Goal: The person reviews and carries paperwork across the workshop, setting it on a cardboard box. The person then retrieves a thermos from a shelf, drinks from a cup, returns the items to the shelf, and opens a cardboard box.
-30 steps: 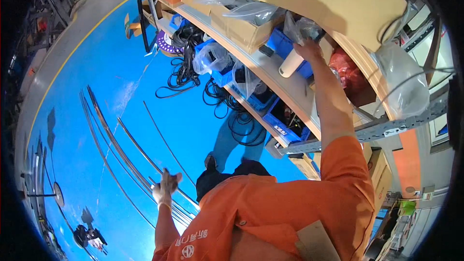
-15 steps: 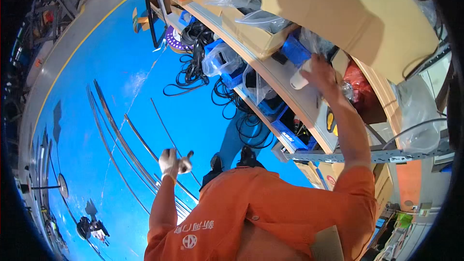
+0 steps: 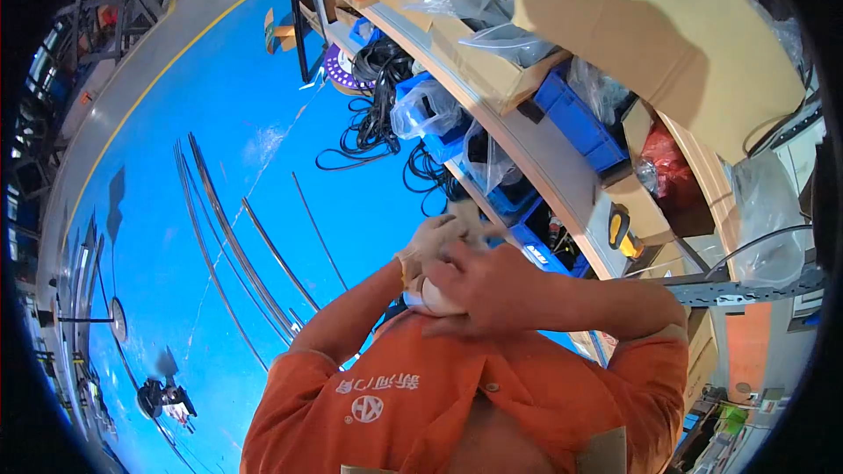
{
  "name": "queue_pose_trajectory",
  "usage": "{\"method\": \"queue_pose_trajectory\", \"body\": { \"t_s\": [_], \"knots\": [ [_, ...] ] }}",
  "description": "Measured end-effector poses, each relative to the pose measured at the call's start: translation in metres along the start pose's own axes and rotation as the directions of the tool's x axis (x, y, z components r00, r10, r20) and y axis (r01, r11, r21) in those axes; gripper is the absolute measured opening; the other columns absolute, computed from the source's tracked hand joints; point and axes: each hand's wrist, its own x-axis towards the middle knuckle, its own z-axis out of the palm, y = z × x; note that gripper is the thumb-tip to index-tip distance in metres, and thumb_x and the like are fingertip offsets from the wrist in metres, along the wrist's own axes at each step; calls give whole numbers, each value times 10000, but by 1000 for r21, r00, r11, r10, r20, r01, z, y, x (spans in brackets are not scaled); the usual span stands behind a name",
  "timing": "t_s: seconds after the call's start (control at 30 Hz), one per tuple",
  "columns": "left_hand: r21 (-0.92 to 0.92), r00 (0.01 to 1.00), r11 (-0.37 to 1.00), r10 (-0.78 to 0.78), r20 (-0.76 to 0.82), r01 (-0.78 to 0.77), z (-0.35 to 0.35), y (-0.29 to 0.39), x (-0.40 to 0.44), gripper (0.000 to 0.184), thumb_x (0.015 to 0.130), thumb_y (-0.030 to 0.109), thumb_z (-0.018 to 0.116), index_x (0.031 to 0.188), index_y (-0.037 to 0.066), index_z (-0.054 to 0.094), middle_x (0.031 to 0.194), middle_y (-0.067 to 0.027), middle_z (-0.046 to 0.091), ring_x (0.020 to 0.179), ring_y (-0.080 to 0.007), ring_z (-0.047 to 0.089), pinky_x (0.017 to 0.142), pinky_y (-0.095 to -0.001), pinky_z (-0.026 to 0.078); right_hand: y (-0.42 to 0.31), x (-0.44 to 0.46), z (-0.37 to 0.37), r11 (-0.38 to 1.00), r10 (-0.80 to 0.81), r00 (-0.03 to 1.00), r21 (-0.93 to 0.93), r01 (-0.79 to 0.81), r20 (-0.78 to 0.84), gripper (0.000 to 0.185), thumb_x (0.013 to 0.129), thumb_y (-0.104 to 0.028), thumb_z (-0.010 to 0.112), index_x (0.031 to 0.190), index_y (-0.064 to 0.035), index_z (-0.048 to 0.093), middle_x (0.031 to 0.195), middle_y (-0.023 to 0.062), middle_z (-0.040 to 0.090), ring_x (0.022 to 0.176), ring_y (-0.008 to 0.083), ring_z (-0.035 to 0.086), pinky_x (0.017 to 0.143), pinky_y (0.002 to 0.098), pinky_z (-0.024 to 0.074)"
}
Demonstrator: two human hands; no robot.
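Observation:
My left hand (image 3: 430, 241), in a pale glove, is raised in front of my chest; its fingers are blurred and partly hidden by the other hand. My bare right hand (image 3: 492, 285) meets it there, its fingers curled round a smooth white rounded object (image 3: 436, 298). Most of that object is covered by my hand, so its kind does not show.
To the right, a shelf (image 3: 527, 145) bears a blue bin (image 3: 580, 118), cardboard boxes (image 3: 492, 61) and a yellow-and-black tool (image 3: 622, 233). Black cables (image 3: 382, 79) hang off its edge. Long thin bars (image 3: 228, 219) lie on the blue floor (image 3: 263, 123).
My right hand has come back from the shelf to my chest with the white object. My left hand has risen and moved right to meet it.

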Motion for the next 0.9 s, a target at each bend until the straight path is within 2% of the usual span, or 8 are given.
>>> {"method": "queue_pose_trajectory", "body": {
  "t_s": [0.17,0.23,0.3,0.53,0.63,0.67,0.8,0.9],
  "knots": [
    [228,965,953,153,212,-201,0,-48,22,319,987,264,551,981,-24,688,912,-91,699,844,-193,608,773,-348,530,-8,14,-9,998,19,986,-61,-8,168,452,930,-452,688,1105,-45,597,1009,173,627,591,259,596,485,368,478],
    [216,962,956,146,232,-197,6,-44,19,308,980,257,560,1002,-22,689,936,-89,699,865,-192,609,797,-346,524,0,19,-7,935,-320,942,-123,331,107,415,923,-407,694,1100,-45,594,1001,177,622,628,266,612,503,369,483],
    [210,959,960,131,252,-186,12,-38,21,300,973,251,570,1023,-20,690,960,-87,700,886,-191,610,821,-344,518,5,22,-5,761,-621,782,-194,619,59,380,915,-363,699,1094,-46,591,994,181,618,664,274,628,521,370,489],
    [213,926,963,79,370,-167,15,-14,18,297,947,227,604,1096,-14,694,1045,-79,700,959,-187,613,904,-335,497,-23,29,-61,977,-208,930,26,210,302,304,897,-249,695,1113,-64,589,977,184,612,766,287,643,626,402,520],
    [236,914,959,51,403,-158,6,-11,3,307,937,217,618,1127,-11,696,1081,-76,701,991,-186,614,940,-331,489,-36,32,-60,979,199,768,-91,-182,609,272,899,-198,681,1123,-77,586,971,185,609,813,295,642,693,433,526],
    [239,910,959,41,413,-152,5,-8,1,312,933,213,623,1137,-10,697,1093,-75,701,1001,-186,614,952,-330,486,-35,29,-59,979,199,769,-89,-184,608,272,899,-198,681,1123,-77,586,971,185,609,813,295,642,693,433,526],
    [247,891,960,4,453,-130,14,2,1,337,918,200,642,1179,-7,699,1141,-70,701,1043,-184,616,1000,-325,474,-26,15,-51,935,-196,938,-235,267,284,266,901,-179,666,1127,-68,581,992,187,606,761,289,627,670,422,521],
    [205,895,951,124,429,-230,7,-14,3,327,926,191,639,1189,5,697,1130,-71,700,1051,-173,613,1004,-324,470,-20,14,-39,931,-234,947,-230,283,218,278,892,-186,669,1127,-66,582,1009,186,601,777,284,624,691,417,520]
  ]
}}
